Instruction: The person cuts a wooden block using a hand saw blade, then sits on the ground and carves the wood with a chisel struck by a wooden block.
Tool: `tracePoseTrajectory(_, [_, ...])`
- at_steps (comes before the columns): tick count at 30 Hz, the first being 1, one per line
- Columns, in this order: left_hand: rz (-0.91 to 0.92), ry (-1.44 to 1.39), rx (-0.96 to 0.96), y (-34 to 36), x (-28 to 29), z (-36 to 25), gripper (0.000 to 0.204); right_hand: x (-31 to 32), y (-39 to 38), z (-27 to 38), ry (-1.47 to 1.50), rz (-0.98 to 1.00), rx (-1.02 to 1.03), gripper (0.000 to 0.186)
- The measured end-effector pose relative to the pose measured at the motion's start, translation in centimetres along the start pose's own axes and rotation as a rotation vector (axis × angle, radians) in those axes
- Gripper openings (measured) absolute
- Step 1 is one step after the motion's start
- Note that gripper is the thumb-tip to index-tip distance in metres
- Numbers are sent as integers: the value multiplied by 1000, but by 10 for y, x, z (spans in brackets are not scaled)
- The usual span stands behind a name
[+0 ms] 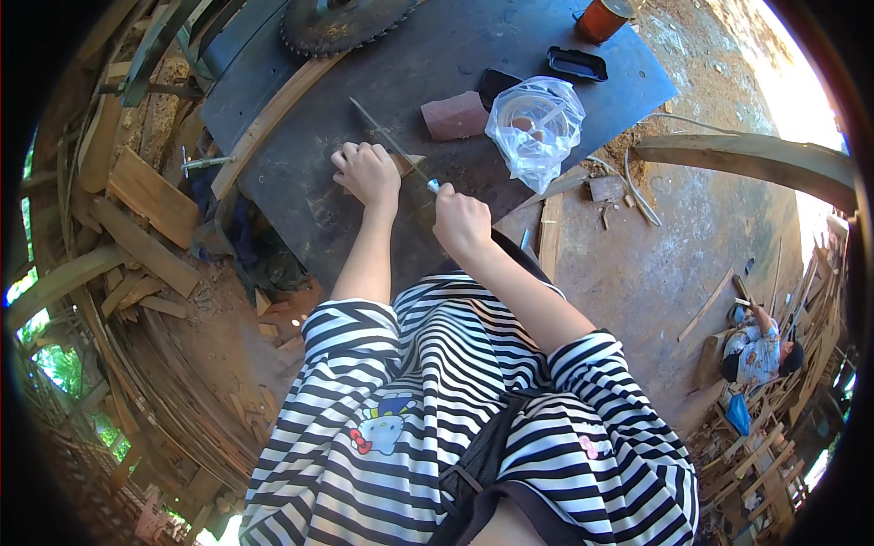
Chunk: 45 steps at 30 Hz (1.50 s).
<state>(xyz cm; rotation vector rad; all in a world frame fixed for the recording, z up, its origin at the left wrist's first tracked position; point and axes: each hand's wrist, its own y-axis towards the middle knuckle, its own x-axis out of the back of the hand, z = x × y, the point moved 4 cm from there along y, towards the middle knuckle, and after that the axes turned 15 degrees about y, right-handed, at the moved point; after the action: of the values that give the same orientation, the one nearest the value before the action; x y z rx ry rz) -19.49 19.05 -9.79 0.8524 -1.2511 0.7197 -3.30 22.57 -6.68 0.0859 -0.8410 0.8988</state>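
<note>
Head view: near the table's (291, 200) near edge, the right hand (462, 221) grips the blade (382, 129) — slanting away and left over wood (401, 166) beside the left hand (367, 175), fingers bent, hold unclear.

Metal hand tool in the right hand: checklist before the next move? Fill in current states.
1. Handle grip: ok. The right hand is closed around the handle of the metal hand tool.
2. Workpiece hold: ok. The left hand is curled over the wood piece on the table.
3. Left fingers well away from the tool: not ok, I'd say; they sit right beside it.
4. Circular saw blade powered off: cannot tell; no switch is identifiable.
5. Loose items apart from the tool: ok. The plastic bag and pinkish sheet lie to its right.
6. Other person clear: ok, away from the table.
</note>
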Motion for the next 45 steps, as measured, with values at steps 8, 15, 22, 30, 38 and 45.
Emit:
tracePoseTrajectory(8, [12,-112,-143,-19,7,-15,28,8,-34,-12,-67,25,-23,16])
tracePoseTrajectory(15, [-18,-25,-21,-15,8,-16,28,-1,-21,-24,-50,-30,-12,17])
tracePoseTrajectory(22, [30,16,118,-13,6,-13,32,29,-68,-54,-101,87,-118,20])
tracePoseTrajectory(30, [76,-29,67,-8,5,-14,35,18,-43,-33,-144,-62,34,16])
tracePoseTrajectory(38, [18,-37,9,-6,5,-18,34,18,-36,-31,-79,-63,22,14])
tracePoseTrajectory(45, [13,-1,16,-9,-1,-10,34,28,-88,-50,-79,31,-88,20])
